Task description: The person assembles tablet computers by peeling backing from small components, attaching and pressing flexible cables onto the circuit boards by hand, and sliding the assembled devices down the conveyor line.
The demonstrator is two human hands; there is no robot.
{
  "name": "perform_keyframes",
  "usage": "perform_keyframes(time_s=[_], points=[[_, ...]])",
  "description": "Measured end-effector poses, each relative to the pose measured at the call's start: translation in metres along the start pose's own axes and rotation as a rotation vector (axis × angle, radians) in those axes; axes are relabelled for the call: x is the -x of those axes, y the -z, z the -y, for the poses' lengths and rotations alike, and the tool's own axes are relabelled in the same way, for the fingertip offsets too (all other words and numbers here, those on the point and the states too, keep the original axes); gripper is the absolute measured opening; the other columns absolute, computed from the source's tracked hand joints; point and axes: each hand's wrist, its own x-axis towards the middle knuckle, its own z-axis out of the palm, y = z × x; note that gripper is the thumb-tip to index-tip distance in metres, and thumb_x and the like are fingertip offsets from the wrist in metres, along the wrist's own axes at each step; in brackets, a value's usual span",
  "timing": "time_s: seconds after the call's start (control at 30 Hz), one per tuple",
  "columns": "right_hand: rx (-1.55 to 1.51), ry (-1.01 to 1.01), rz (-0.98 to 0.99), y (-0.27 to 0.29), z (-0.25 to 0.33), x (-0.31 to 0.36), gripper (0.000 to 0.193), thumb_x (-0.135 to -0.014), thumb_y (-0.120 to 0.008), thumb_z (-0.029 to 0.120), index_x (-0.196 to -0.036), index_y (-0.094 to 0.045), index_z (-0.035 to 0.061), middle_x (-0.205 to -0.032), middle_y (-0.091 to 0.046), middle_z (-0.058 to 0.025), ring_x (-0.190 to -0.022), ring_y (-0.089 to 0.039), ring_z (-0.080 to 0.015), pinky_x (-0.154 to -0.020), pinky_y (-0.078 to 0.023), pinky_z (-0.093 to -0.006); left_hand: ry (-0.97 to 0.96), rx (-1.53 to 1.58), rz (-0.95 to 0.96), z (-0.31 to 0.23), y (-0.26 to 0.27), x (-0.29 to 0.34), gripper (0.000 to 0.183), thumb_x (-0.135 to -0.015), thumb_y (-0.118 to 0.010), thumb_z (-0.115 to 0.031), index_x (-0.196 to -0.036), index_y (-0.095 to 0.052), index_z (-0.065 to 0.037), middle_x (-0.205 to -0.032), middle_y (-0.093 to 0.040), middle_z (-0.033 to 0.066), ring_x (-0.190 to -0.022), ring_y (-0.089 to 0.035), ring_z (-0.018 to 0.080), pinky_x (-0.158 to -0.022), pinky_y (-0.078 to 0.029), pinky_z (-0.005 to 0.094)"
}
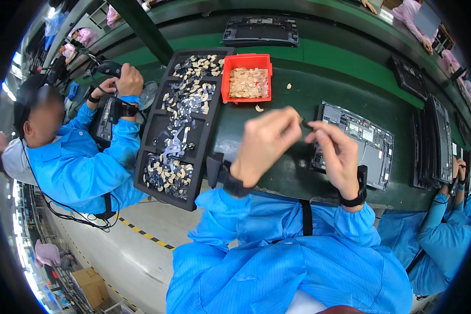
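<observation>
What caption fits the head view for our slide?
Left hand and right hand pinch a small dark piece near an opened device.

Held piece (305,124) at 2 o'clock dark, tabletop (282,178) dark green. Red bin (226,79) at 12 o'clock, beige-pink chips (248,83); charcoal tray (206,131) at 10 o'clock, cream, black and silver parts (201,97). Smock (298,261) at 5 o'clock blue, pinstriped; floor tape (146,234) at 7 o'clock striped black-and-yellow.

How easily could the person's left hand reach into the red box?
Probably yes: the red box stands open just beyond the left hand, with only a small pale piece seen between them. The hand seems to pinch a small dark thing, though.
</observation>
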Motion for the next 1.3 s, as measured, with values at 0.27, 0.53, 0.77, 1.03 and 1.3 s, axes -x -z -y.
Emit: perform_keyframes(time_s=[0.27,0.53,0.77,1.03,1.3], points=[[-0.157,-0.338,-0.024,0.004,-0.029,-0.019,0.030,-0.109,-0.058,0.007,-0.136,-0.068,-0.0012,-0.093,-0.075,-0.0064,-0.062,-0.058,-0.0049,-0.055,-0.046,-0.0208,-0.195,-0.241,-0.068,0.010,0.000,-0.012,0.016,-0.084,-0.084,-0.009,-0.100,-0.080,-0.008,-0.101,-0.077,0.0055,-0.096,-0.072,0.0274,-0.081,-0.055,0.0399],[0.155,-0.047,0.230,0.008,-0.010,-0.017,0.022,-0.100,-0.058,0.001,-0.116,-0.072,-0.0023,-0.082,-0.075,-0.0137,-0.069,-0.072,-0.0207,-0.064,-0.057,-0.0361,-0.312,-0.123,0.134,0.006,-0.013,-0.002,0.024,-0.086,-0.082,-0.005,-0.109,-0.079,0.000,-0.110,-0.079,0.0117,-0.099,-0.075,0.0280,-0.085,-0.058,0.0389],[0.248,0.041,0.305,-0.002,0.001,-0.022,0.010,-0.097,-0.060,0.003,-0.100,-0.067,-0.0034,-0.082,-0.070,-0.0229,-0.074,-0.068,-0.0441,-0.065,-0.053,-0.0452,-0.371,-0.225,0.114,0.004,0.007,-0.006,0.019,-0.079,-0.080,0.004,-0.096,-0.077,-0.001,-0.093,-0.078,0.0091,-0.082,-0.074,0.0261,-0.074,-0.054,0.0378],[0.625,0.022,-0.019,-0.005,-0.005,-0.026,0.031,-0.093,-0.062,0.000,-0.121,-0.074,-0.0006,-0.103,-0.077,-0.0226,-0.091,-0.074,-0.0432,-0.079,-0.059,-0.0491,0.082,-0.409,-0.225,0.056,0.027,-0.029,0.025,-0.096,-0.076,-0.011,-0.112,-0.075,0.007,-0.101,-0.078,0.0212,-0.089,-0.074,0.0382,-0.078,-0.056,0.0405],[0.499,0.242,-0.062,0.002,-0.008,-0.007,0.045,-0.098,-0.068,0.008,-0.143,-0.064,0.0020,-0.148,-0.062,-0.0187,-0.139,-0.056,-0.0395,-0.110,-0.047,-0.0480,0.442,0.279,0.108,-0.025,-0.025,-0.005,0.023,-0.105,-0.071,-0.013,-0.111,-0.078,0.008,-0.088,-0.078,0.0033,-0.083,-0.061,0.0047,-0.072,-0.052,0.0259]])
